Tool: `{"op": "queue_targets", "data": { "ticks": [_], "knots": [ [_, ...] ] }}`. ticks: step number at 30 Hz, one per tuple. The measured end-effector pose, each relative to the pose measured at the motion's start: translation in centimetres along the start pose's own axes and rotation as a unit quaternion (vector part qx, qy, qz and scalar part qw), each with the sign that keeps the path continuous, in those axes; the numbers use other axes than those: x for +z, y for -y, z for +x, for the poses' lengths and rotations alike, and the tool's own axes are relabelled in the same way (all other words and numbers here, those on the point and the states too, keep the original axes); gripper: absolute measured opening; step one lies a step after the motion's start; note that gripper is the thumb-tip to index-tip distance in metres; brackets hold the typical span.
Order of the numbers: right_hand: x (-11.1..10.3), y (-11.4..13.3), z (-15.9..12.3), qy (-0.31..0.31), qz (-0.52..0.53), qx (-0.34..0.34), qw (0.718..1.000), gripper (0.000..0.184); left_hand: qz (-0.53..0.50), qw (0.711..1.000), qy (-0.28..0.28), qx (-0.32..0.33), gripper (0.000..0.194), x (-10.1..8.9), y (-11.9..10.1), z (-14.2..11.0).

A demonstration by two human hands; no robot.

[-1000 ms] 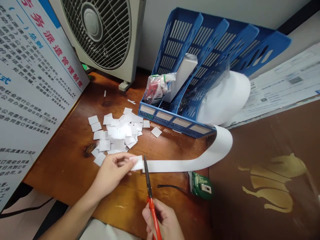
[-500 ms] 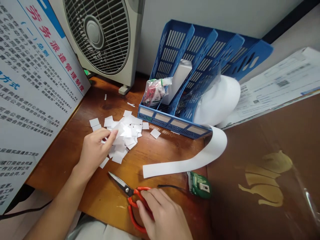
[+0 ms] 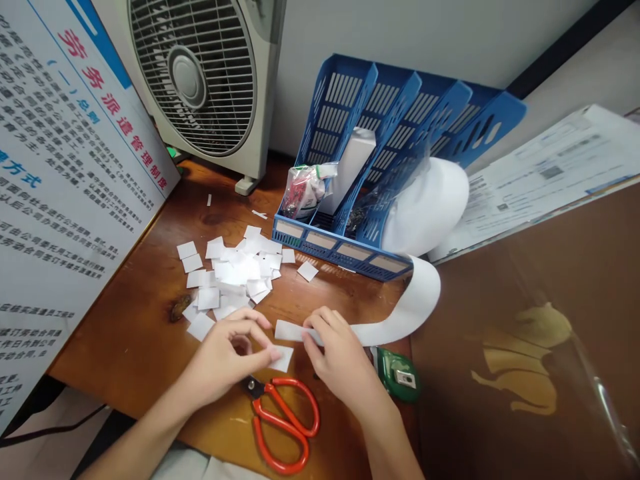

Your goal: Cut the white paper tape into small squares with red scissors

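Note:
My left hand [image 3: 225,357] pinches a small white paper square [image 3: 283,358] just above the desk. My right hand [image 3: 336,352] holds the free end of a long white paper strip [image 3: 400,313], which curls back to a big white roll [image 3: 427,207]. Red-handled scissors [image 3: 280,417] lie flat on the desk below both hands, with neither hand on them. A pile of cut white paper squares [image 3: 235,273] lies just beyond my left hand.
A blue file rack [image 3: 380,147] stands behind the pile with a plastic bag [image 3: 303,190] and a white box in it. A fan [image 3: 200,73] stands at the back, a printed board [image 3: 60,173] leans at the left. A green tape dispenser [image 3: 400,377] sits by my right wrist. Printed papers [image 3: 550,173] lie at the right.
My right hand let go of the scissors, which now lie on the desk, and took the strip's end. My left hand came back from the pile with one paper square.

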State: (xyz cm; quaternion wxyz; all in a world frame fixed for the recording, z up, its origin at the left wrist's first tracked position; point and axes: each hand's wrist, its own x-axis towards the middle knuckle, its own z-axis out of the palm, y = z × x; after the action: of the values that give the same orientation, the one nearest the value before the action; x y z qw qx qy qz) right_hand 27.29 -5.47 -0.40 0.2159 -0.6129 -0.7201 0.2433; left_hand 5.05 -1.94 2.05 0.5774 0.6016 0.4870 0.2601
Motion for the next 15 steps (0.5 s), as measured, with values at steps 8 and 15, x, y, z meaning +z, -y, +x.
{"op": "queue_targets", "data": {
  "ticks": [8,15],
  "knots": [
    [-2.2,1.3,0.1,0.045,0.136,-0.026,0.989,0.02,-0.035,0.998,-0.05,-0.001,0.026,1.4,1.2,1.0],
    [-2.3,1.3,0.0,0.039,0.174,-0.013,0.984,0.019,-0.144,0.988,-0.035,-0.05,0.032,2.2,0.8,1.7]
  ]
}}
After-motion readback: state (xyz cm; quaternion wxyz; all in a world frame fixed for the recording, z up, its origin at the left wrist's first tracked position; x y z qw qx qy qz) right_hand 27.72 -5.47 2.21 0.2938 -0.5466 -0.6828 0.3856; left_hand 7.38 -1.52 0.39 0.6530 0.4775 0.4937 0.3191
